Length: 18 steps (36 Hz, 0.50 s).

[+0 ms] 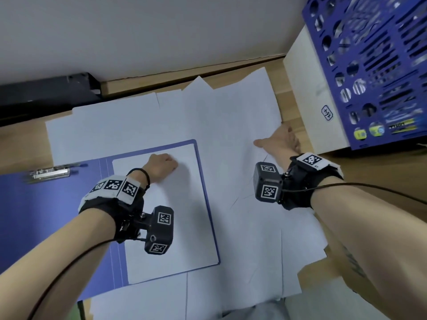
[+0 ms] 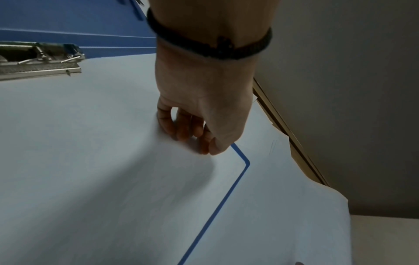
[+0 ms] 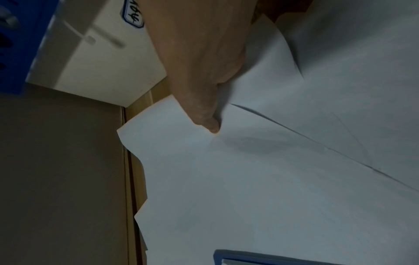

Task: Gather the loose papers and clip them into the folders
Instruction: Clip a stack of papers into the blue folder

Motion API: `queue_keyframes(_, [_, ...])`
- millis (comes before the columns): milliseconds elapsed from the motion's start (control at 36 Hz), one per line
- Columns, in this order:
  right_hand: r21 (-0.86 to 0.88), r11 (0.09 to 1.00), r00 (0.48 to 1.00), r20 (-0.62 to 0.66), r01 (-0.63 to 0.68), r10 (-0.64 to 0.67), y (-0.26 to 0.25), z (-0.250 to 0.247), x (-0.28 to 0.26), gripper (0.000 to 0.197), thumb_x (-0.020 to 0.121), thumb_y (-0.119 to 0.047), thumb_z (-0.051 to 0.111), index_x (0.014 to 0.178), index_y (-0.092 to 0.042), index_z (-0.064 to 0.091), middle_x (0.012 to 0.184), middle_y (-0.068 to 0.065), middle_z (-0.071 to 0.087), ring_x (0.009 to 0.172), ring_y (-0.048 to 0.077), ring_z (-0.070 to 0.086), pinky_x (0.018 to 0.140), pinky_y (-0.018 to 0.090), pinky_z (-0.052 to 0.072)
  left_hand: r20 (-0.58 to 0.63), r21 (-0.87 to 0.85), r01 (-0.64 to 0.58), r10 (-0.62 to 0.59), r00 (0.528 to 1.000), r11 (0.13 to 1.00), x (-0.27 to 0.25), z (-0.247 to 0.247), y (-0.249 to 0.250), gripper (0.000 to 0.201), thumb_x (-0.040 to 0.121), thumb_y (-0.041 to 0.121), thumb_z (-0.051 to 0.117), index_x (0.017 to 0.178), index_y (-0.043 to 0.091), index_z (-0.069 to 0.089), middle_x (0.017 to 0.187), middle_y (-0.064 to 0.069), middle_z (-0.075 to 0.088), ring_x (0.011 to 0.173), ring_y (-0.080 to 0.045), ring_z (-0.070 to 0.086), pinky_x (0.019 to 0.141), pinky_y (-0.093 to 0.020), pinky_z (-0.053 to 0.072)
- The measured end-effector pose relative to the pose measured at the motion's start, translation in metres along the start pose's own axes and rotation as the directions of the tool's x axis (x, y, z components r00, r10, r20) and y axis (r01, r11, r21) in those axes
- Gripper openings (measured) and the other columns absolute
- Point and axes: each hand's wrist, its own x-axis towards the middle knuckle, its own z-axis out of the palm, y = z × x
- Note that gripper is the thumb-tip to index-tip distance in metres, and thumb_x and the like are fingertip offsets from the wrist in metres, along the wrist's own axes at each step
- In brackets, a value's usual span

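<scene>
- White loose papers (image 1: pixel 231 116) are spread all over the middle of the desk (image 1: pixel 381 181), overlapping each other and reaching the back edge.
- Blue folder (image 1: pixel 46 204) lies open on top of them toward the front-left, with a sheet (image 1: pixel 180 227) on its right half and the metal clip (image 1: pixel 49 173) on its left half.
- Left hand (image 1: pixel 161 166) rests on that sheet near the folder's far right corner, fingers (image 2: pixel 181 125) curled under, knuckles on the paper, not gripping anything.
- Right hand (image 1: pixel 280 139) is at the right edge of the spread, thumb (image 3: pixel 208 118) pressing on top of a sheet; can't tell what the other fingers are doing.
- Cream box (image 1: pixel 309 88) and a blue perforated basket (image 1: pixel 369 65) sit at the back-right corner.
</scene>
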Motion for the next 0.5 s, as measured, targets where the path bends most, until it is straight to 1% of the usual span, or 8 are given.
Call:
queue_keyframes(83, [-0.008, 0.999, 0.998, 0.041, 0.039, -0.039, 0.0, 0.001, -0.007, 0.076, 0.07, -0.048, 0.074, 0.13, -0.01, 0.048, 0.138, 0.014, 0.047, 0.132, 0.036, 0.035, 0.105, 0.05, 0.035, 0.011, -0.01, -0.004, 0.004, 1.0, 1.0, -0.002, -0.001, 0.0, 0.015, 0.093, 0.014, 0.049, 0.081, 0.008, 0.055, 0.084, -0.004, 0.051, 0.07, -0.02, 0.046, 0.058, -0.026, 0.037])
queue_keyframes(139, [0.01, 0.997, 0.995, 0.07, 0.07, -0.071, 0.0, 0.002, -0.011, 0.076, 0.066, -0.058, 0.071, 0.125, -0.014, 0.054, 0.134, 0.01, 0.05, 0.129, 0.035, 0.038, 0.103, 0.049, 0.037, 0.013, -0.022, -0.016, 0.016, 1.0, 1.0, -0.004, -0.002, 0.0, 0.013, 0.093, 0.013, 0.049, 0.085, 0.006, 0.056, 0.08, -0.004, 0.051, 0.067, -0.018, 0.045, 0.057, -0.025, 0.037])
queue_keyframes(222, [0.065, 0.99, 0.985, 0.109, 0.124, -0.13, 0.001, 0.0, -0.013, 0.085, 0.054, -0.068, 0.072, 0.119, -0.017, 0.056, 0.124, 0.006, 0.059, 0.112, 0.031, 0.056, 0.093, 0.044, 0.049, 0.018, -0.061, -0.02, 0.021, 1.0, 0.998, -0.006, -0.003, -0.001, 0.012, 0.095, 0.013, 0.049, 0.086, 0.007, 0.054, 0.075, -0.002, 0.05, 0.061, -0.015, 0.043, 0.055, -0.023, 0.036])
queue_keyframes(306, [0.139, 0.982, 0.975, 0.163, 0.126, -0.148, 0.001, -0.001, -0.013, 0.102, 0.05, -0.061, 0.08, 0.134, -0.017, 0.043, 0.134, 0.002, 0.053, 0.119, 0.027, 0.053, 0.097, 0.045, 0.047, 0.03, -0.09, -0.019, 0.022, 0.999, 0.996, -0.008, -0.004, -0.001, 0.014, 0.095, 0.015, 0.051, 0.082, 0.011, 0.053, 0.073, -0.001, 0.048, 0.06, -0.015, 0.042, 0.055, -0.022, 0.036])
queue_keyframes(361, [0.224, 0.968, 0.97, 0.183, 0.114, -0.157, 0.001, 0.0, -0.011, 0.105, 0.043, -0.055, 0.085, 0.132, -0.017, 0.043, 0.128, -0.001, 0.055, 0.116, 0.022, 0.055, 0.096, 0.043, 0.048, 0.035, -0.116, -0.012, 0.016, 0.999, 0.993, -0.009, -0.005, -0.002, 0.017, 0.095, 0.017, 0.052, 0.079, 0.013, 0.052, 0.071, -0.001, 0.046, 0.059, -0.014, 0.041, 0.054, -0.022, 0.034])
queue_keyframes(417, [0.3, 0.949, 0.958, 0.228, 0.099, -0.172, 0.001, -0.001, -0.012, 0.093, 0.05, -0.041, 0.091, 0.128, -0.016, 0.046, 0.121, -0.004, 0.059, 0.11, 0.017, 0.058, 0.094, 0.037, 0.049, 0.046, -0.13, -0.005, 0.011, 0.999, 0.992, -0.01, -0.006, -0.003, 0.017, 0.094, 0.018, 0.052, 0.078, 0.014, 0.051, 0.07, -0.001, 0.045, 0.058, -0.014, 0.041, 0.053, -0.022, 0.033])
queue_keyframes(472, [0.344, 0.934, 0.934, 0.291, 0.1, -0.207, 0.002, -0.001, -0.011, 0.066, 0.065, -0.023, 0.088, 0.119, -0.012, 0.052, 0.109, -0.006, 0.063, 0.099, 0.012, 0.061, 0.087, 0.029, 0.048, 0.055, -0.14, 0.0, 0.008, 0.998, 0.99, -0.01, -0.006, -0.004, 0.017, 0.094, 0.019, 0.053, 0.078, 0.014, 0.052, 0.069, -0.001, 0.045, 0.058, -0.014, 0.04, 0.053, -0.021, 0.032])
queue_keyframes(500, [0.349, 0.932, 0.927, 0.308, 0.099, -0.214, 0.001, -0.002, -0.012, 0.055, 0.068, -0.018, 0.086, 0.113, -0.013, 0.053, 0.104, -0.007, 0.063, 0.094, 0.011, 0.061, 0.084, 0.027, 0.049, 0.056, -0.145, 0.0, 0.008, 0.998, 0.989, -0.01, -0.006, -0.004, 0.017, 0.094, 0.019, 0.053, 0.078, 0.014, 0.052, 0.069, -0.001, 0.044, 0.058, -0.014, 0.04, 0.053, -0.021, 0.032])
